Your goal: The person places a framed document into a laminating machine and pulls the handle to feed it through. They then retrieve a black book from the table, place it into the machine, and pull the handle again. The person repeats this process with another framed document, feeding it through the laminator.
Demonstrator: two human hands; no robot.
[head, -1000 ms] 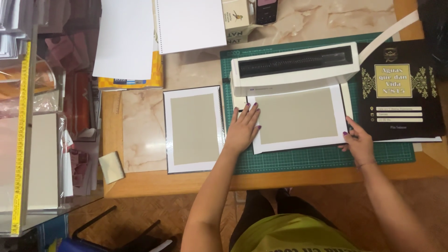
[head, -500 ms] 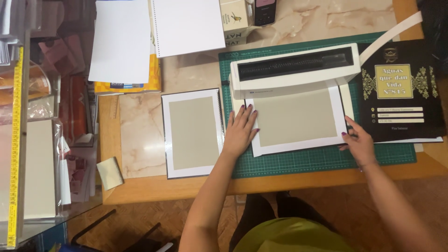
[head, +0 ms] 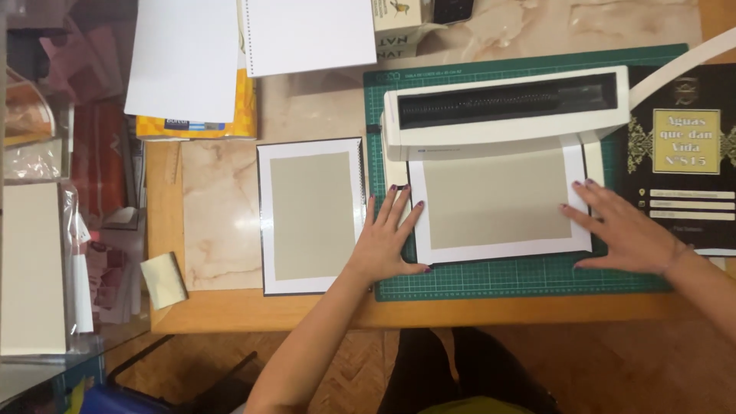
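At the far left, a tall cream board stands beside clear plastic wrapping, which looks like a cluttered shelf, though the view there is murky. On the wooden table with a marble inlay lie one small pale yellow sticky-note pad near the front edge, and two white paper sheets at the back, one spiral-bound and overlapping a yellow pad.

Two grey cardboard panels with white borders are in view. The first panel lies alone on the marble, with bare marble open to its left. The second panel lies on one green cutting mat, its upper edge tucked under one long white machine with a dark slot.

The left hand lies flat, fingers spread, gripping nothing, pressing the second panel's left border. The right hand lies flat and open too, on the panel's right border, grasping nothing.

At the right, one black booklet with a gold label overlaps the mat's edge. A strip of mat in front of the panel is bare.
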